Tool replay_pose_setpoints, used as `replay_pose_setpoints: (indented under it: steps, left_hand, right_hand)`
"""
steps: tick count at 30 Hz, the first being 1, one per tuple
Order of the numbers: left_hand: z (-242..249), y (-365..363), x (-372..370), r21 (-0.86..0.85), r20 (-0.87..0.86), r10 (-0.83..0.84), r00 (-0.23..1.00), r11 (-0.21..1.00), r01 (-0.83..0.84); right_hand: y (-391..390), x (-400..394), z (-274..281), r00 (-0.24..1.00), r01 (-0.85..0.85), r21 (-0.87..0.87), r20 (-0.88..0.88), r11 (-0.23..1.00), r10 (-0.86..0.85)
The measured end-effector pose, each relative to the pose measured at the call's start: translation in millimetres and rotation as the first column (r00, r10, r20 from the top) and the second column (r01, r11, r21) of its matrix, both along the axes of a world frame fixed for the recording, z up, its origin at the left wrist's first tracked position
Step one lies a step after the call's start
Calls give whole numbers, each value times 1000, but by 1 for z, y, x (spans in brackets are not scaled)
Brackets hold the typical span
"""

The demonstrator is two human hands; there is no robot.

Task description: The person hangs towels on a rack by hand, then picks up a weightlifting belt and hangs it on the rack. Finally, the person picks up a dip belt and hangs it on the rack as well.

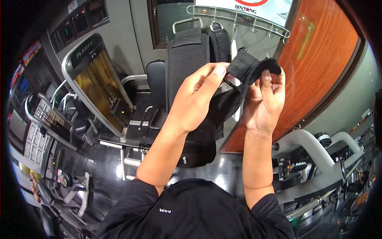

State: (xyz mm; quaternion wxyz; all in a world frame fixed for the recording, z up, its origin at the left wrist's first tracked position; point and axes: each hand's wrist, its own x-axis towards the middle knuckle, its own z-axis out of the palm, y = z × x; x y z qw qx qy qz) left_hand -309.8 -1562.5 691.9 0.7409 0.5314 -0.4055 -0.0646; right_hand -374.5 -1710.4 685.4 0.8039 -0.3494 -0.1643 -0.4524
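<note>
Both hands are raised in front of the hook rack (pixel 246 14), holding a black fabric strap (pixel 243 64) between them. My left hand (pixel 199 93) pinches its left edge between thumb and fingers, with a thin dark loop just below the thumb. On the other side my right hand (pixel 266 99) grips the curled right end, thumb pressed against the fingers. More black fabric hangs down between the wrists. Close behind my left hand hangs a wide black mesh-padded belt (pixel 187 59). A narrower black strap with a metal ring (pixel 219 42) hangs beside it.
A Plamax weight-stack machine (pixel 93 85) stands at the left, with more gym equipment beyond it. An orange-brown wooden door (pixel 314 59) is at the right. Below it sits a grey machine frame (pixel 314 147). The floor (pixel 151 191) is dark and shiny.
</note>
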Motion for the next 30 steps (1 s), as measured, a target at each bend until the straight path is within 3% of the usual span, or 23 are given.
replay_pose_setpoints:
  steps: [2,3,6,7,11,14,19,22,23,26,30]
  left_hand:
    - [2,-3,-6,72,67,17,998,997,-22]
    - [-3,-9,-6,95,152,147,977,982,-163]
    - [-3,-10,-12,205,277,229,933,935,-290]
    - [-7,-13,-7,186,214,228,950,945,-269]
    - [8,-17,-29,369,387,338,858,796,-480]
    - [15,-31,-47,431,309,293,905,805,-408]
    - [33,-75,-57,266,235,251,939,912,-311]
    - [25,-119,-36,35,370,308,877,938,-345]
    - [28,-124,-33,72,397,329,857,920,-386]
    - [29,-144,-18,61,266,348,899,924,-376]
    - [25,-157,4,-113,37,229,973,968,-223]
  right_hand:
    - [-5,-8,7,999,32,9,17,999,-33]
    - [-6,-15,13,999,44,25,15,999,-45]
    - [-31,-24,14,993,76,-33,93,997,-72]
    - [-37,-25,14,990,94,-53,109,994,-87]
    - [-67,-25,15,968,195,-52,170,979,-184]
    - [-83,-34,31,960,246,-36,147,969,-238]
    - [-115,-25,37,946,321,-139,97,937,-310]
    - [-132,-8,35,959,279,-199,112,940,-261]
    - [-135,-2,36,963,260,-203,119,944,-240]
    - [-151,16,35,983,145,-207,142,968,-117]
    - [-154,33,37,992,45,-241,124,970,-15]
